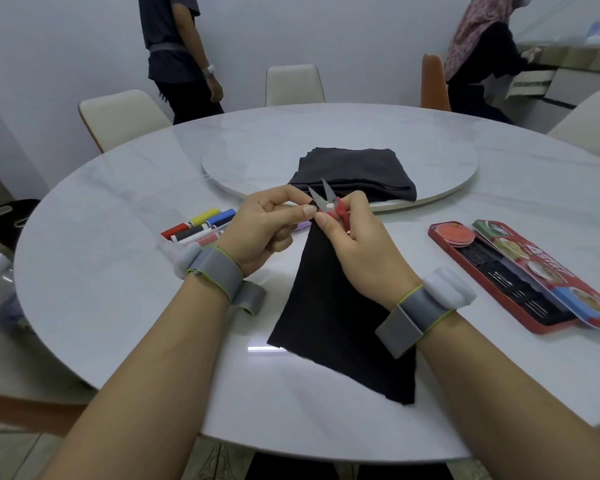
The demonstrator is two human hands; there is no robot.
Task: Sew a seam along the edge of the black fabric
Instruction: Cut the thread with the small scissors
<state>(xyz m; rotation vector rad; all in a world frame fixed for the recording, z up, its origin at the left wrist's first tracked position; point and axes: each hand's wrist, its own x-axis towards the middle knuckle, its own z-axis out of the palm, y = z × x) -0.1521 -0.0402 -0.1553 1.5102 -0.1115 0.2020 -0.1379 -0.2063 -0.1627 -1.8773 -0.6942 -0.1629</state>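
A strip of black fabric hangs from my hands down onto the white table. My left hand pinches its top corner between thumb and fingers. Just to the right, my right hand grips small red-handled thread snips, blades apart and pointing up beside the pinched corner. Any thread or needle is too fine to make out. Both wrists wear grey bands.
Coloured thread spools lie left of my hands. A red needle case lies open at the right. Folded black cloth rests on the turntable. Chairs ring the table; two people are beyond it.
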